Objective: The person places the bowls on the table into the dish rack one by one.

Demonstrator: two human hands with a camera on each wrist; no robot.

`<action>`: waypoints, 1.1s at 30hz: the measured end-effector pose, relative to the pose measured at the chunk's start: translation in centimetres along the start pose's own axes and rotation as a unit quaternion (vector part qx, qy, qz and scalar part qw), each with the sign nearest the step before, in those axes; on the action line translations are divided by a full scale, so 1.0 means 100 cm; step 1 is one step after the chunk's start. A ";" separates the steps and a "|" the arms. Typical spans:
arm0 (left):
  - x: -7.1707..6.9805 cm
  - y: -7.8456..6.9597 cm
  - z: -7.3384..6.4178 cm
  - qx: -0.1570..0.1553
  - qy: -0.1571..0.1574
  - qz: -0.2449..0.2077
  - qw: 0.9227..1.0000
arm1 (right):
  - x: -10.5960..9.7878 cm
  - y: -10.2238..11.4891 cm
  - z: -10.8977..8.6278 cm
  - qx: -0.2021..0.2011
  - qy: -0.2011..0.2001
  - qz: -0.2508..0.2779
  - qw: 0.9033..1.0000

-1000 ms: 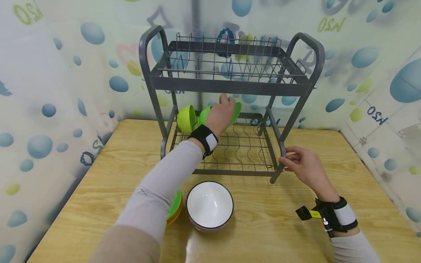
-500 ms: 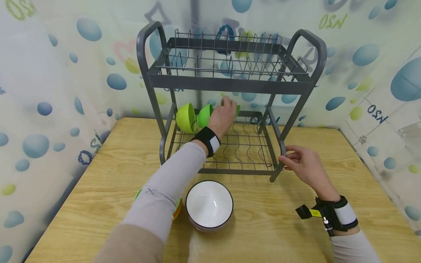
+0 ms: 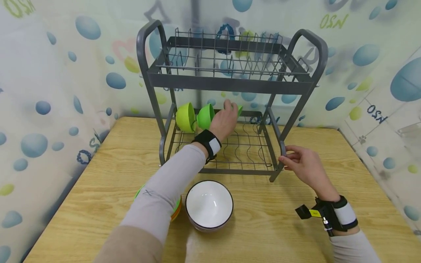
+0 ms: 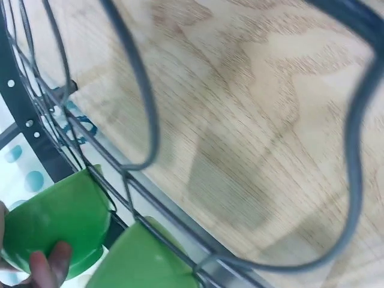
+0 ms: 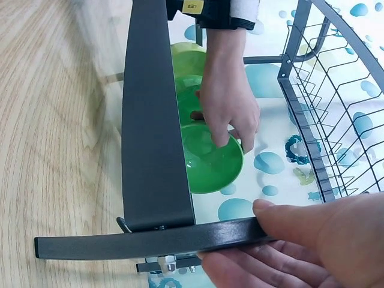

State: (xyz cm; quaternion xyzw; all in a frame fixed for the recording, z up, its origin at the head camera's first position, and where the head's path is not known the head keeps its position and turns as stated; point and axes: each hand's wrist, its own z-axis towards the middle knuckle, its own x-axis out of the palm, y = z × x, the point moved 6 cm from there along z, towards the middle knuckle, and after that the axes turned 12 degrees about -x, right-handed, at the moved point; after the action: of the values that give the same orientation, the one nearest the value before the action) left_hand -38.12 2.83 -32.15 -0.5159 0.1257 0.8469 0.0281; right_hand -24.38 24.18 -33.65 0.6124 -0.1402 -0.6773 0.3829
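In the head view my left hand (image 3: 224, 122) reaches into the lower tier of a dark grey two-tier dish rack (image 3: 230, 84). It pinches a green bowl (image 5: 210, 168) by the rim; in the head view the hand hides most of that bowl. The bowl stands on edge, its inside facing the right wrist camera. To its left, another green bowl (image 3: 205, 116) and a yellow-green bowl (image 3: 185, 117) stand on edge in the wires. My right hand (image 3: 304, 164) grips the rack's right side bar (image 5: 228, 234) between thumb and fingers.
A white bowl with a dark rim (image 3: 209, 204) tops a stack in front of the rack. Left of it, green and orange dishes (image 3: 177, 210) are partly hidden by my left sleeve (image 3: 164, 182). The rack's upper wire tier (image 3: 227, 62) overhangs my left hand.
My left hand has shifted slightly right and down with the green bowl, which shows less above the fingers now. My right hand keeps its hold on the side bar.
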 end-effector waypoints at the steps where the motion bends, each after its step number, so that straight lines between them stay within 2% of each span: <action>1: 0.000 0.000 -0.001 -0.008 0.008 -0.012 1.000 | 0.001 0.000 0.000 0.000 0.001 0.001 1.000; 4: 0.000 0.001 -0.002 -0.030 0.024 -0.045 0.998 | 0.001 0.000 0.000 0.004 0.002 -0.001 1.000; 11: -0.008 0.001 -0.004 -0.048 0.010 -0.077 0.996 | 0.000 0.000 0.001 0.003 0.000 -0.017 1.000; 15: -0.007 0.004 -0.005 -0.064 0.050 -0.101 0.992 | 0.001 0.001 0.001 0.008 0.003 -0.022 1.000; 19: -0.002 0.009 -0.005 -0.090 0.110 -0.132 0.981 | 0.002 0.002 0.000 0.006 0.001 -0.024 1.000; 22: 0.000 0.013 -0.005 -0.109 0.135 -0.155 0.973 | 0.002 0.001 0.000 0.002 -0.002 -0.022 1.000; 24: 0.001 0.015 -0.005 -0.116 0.141 -0.166 0.969 | 0.002 0.001 0.000 0.001 -0.004 -0.021 1.000; 30: 0.003 0.017 -0.005 -0.126 0.140 -0.184 0.965 | 0.002 0.002 0.000 0.000 -0.005 -0.023 1.000; 33: 0.003 0.018 -0.005 -0.140 0.147 -0.199 0.959 | 0.001 0.003 0.000 -0.001 -0.006 -0.028 1.000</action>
State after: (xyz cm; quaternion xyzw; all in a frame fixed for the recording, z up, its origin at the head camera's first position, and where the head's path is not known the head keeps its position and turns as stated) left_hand -38.10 0.92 -32.28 -0.6477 -0.0969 0.7485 0.1043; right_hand -24.29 23.93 -33.54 0.6116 -0.1241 -0.6916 0.3636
